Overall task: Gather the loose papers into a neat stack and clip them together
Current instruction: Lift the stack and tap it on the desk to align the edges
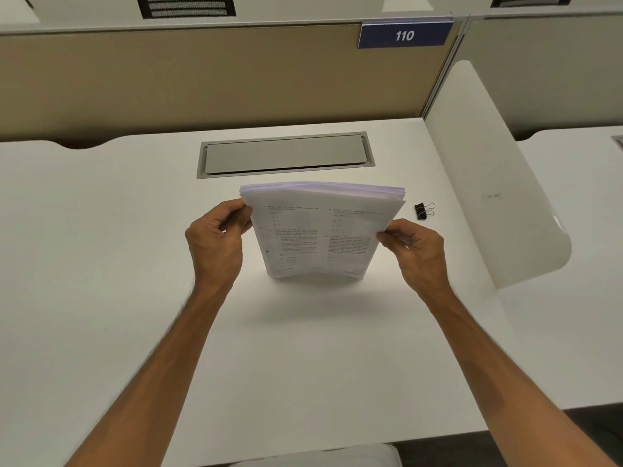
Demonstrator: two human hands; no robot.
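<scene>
On white desk (135, 264), L hand (215, 241) & R hand (414, 251) pinch upright bowed paper stack (317, 230).

Only one view on my end, the head cam. It sits above the near edge of the desk (101, 264), looking forward and steeply down. Wide-angle, pretty close in: I get the whole desk top up to the back partition (168, 79) and the right side divider (488, 180).
</scene>
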